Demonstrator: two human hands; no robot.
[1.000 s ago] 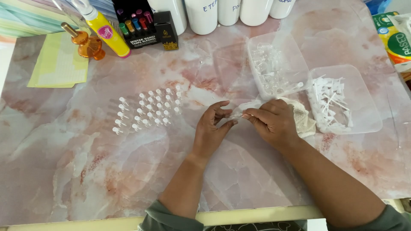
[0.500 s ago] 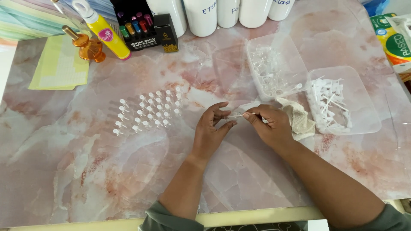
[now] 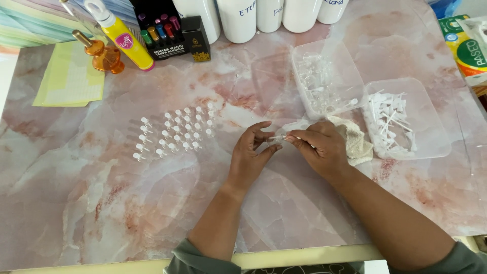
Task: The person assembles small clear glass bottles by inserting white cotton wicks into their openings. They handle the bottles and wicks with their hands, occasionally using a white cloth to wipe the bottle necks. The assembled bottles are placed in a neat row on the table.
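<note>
My left hand (image 3: 251, 152) and my right hand (image 3: 318, 146) meet over the middle of the pink marble table (image 3: 101, 203). Between their fingertips they pinch a tiny clear vial (image 3: 278, 137), held level. Left of my left hand stand several small clear vials with white caps (image 3: 175, 131) in rows. Behind my right hand lies a crumpled beige cloth (image 3: 355, 142). A clear tub of empty vials (image 3: 324, 83) and a clear tub of white sprayer tops (image 3: 401, 119) sit to the right.
At the back stand white bottles (image 3: 269, 15), a black box of coloured small bottles (image 3: 162, 28), a yellow spray bottle (image 3: 124, 38) and an amber bottle (image 3: 104, 56). A yellow sheet (image 3: 71, 81) lies far left. A green packet (image 3: 464, 48) is at the right edge.
Both hands have shifted a little to the left, away from the cloth, with the small vial still pinched between them. The rows of vials have not moved.
</note>
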